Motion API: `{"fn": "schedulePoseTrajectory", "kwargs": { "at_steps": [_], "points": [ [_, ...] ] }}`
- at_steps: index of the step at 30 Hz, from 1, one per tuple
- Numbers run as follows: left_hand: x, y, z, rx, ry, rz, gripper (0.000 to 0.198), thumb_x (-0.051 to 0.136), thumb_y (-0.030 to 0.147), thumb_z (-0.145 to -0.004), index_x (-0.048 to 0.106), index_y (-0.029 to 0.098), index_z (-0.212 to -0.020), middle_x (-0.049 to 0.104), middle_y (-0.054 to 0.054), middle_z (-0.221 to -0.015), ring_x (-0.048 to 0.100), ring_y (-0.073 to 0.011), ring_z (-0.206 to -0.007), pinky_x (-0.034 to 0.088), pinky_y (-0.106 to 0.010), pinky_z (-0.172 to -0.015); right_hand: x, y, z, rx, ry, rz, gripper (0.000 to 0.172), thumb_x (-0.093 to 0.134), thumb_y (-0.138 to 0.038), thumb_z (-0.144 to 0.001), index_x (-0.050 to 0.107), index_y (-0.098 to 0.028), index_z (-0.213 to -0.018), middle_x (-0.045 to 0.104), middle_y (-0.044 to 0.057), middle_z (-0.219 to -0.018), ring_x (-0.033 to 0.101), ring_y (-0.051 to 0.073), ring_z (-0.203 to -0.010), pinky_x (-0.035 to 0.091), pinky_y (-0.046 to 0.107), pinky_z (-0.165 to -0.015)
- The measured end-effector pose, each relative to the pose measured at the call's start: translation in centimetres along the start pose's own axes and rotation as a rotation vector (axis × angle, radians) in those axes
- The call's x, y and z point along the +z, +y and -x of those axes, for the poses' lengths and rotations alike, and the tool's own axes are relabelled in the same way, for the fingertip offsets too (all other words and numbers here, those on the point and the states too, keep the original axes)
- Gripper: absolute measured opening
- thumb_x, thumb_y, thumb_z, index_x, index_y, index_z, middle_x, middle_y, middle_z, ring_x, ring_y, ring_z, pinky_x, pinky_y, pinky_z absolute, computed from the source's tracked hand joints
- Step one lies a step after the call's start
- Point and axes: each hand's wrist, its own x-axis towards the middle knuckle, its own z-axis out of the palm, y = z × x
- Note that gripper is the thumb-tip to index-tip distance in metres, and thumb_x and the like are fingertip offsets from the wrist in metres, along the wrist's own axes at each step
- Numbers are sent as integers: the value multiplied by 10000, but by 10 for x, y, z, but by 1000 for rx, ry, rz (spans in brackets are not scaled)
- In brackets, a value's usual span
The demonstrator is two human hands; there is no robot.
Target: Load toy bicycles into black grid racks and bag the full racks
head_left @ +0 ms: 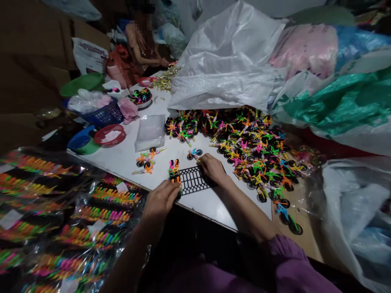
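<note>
Left to right: at far left, plastic-wrapped packs (36, 165) of striped neon pieces lie in rows beside the worktop (116, 158). Beyond them stand a green bowl (81, 83), a blue basket (105, 116) holding plastic bags, and a red plate (110, 135). At the far end of the worktop, a co-worker (137, 49) sits with hands near a small heap of colored pieces, apart from the person's own hands. Nearest the camera, the left hand (161, 199) has its grip pressed together on a small upright bunch of toy bicycles (174, 173), at the left end of a black lattice strip (194, 180). The right hand (214, 169) lies over the strip's right end, its fingers (203, 159) curved down and reaching toward 1 loose bicycle; whether this grip pinches anything cannot be told. The strip lies flat on the worktop between the 2 hands. To the right, a large heap of bicycles (250, 150) spreads across the worktop below white sacks (226, 53), a teal sack (336, 97) and a clear bag (351, 211).
</note>
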Motion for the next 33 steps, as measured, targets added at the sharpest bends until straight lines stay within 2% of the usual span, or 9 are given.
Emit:
{"fn": "schedulePoseTrajectory", "kwargs": {
  "at_steps": [5, 7, 10, 13, 17, 22, 26, 30, 33],
  "points": [
    [-12, -3, 17, -367, 186, 183, 344, 479, 434, -824, 644, 176, -980, 646, -45, -869, 594, -166, -795, 469, -275, -725, 3, -13, -15, 203, -7, 12, 304, 411, -359, -890, 513, -166, -1101, 591, 108, -1059, 562, 212, -960, 422, 281, -766],
    [-10, -5, 29, -485, 177, 228, 377, 506, 450, -795, 635, 153, -987, 642, -42, -821, 592, -166, -751, 474, -278, -692, 6, -16, -26, 282, -27, 9, 334, 448, -402, -868, 526, -154, -1078, 609, 125, -1046, 580, 224, -943, 427, 291, -769],
    [1, -2, 40, -545, 118, 271, 439, 542, 438, -765, 585, 144, -1089, 618, -24, -776, 576, -140, -662, 481, -269, -648, 9, -18, -41, 346, -60, 13, 319, 497, -381, -838, 558, -134, -1032, 634, 144, -1004, 591, 240, -948, 428, 303, -781],
    [11, 4, 39, -479, 156, 271, 459, 565, 405, -758, 551, 165, -1148, 601, -38, -863, 582, -138, -726, 488, -279, -707, 10, -16, -45, 374, -76, -6, 275, 469, -328, -851, 574, -138, -1020, 639, 146, -1002, 594, 241, -956, 428, 308, -782],
    [21, 5, 38, -633, 167, 549, 479, 647, 359, -703, 545, 142, -1117, 595, -57, -887, 592, -131, -693, 498, -247, -602, 5, -11, -27, 388, -109, -78, 312, 399, -391, -886, 568, -165, -1019, 635, 129, -985, 594, 249, -943, 433, 321, -756],
    [34, -5, 40, -940, 155, 1100, 324, 689, 258, -679, 564, 125, -947, 622, -51, -822, 627, -131, -674, 493, -203, -521, -12, -24, 10, 306, 36, -133, 318, 424, -366, -892, 498, -151, -1113, 575, 133, -1062, 573, 221, -947, 421, 307, -781],
    [38, -11, 36, -962, 177, 1315, 327, 706, 225, -670, 573, 136, -955, 645, -43, -854, 636, -121, -680, 503, -195, -559, -7, -59, 36, 136, 22, -590, 342, 511, -391, -838, 511, -179, -1106, 605, 35, -890, 585, 140, -750, 441, 260, -703],
    [42, -14, 37, -921, 72, 1439, 318, 701, 248, -671, 605, 130, -950, 660, -66, -905, 622, -122, -708, 501, -206, -600, 15, -89, 50, 234, -1, -908, 546, 624, -362, -722, 446, -182, -1205, 580, 28, -960, 583, 104, -682, 471, 247, -644],
    [46, -14, 38, -883, 34, 1498, 297, 674, 268, -701, 618, 146, -966, 656, -76, -977, 606, -113, -736, 489, -197, -612, 21, -97, 52, 277, -11, -1000, 529, 610, -326, -716, 439, -174, -1193, 576, 20, -929, 596, 100, -677, 486, 242, -638]
  ]
}}
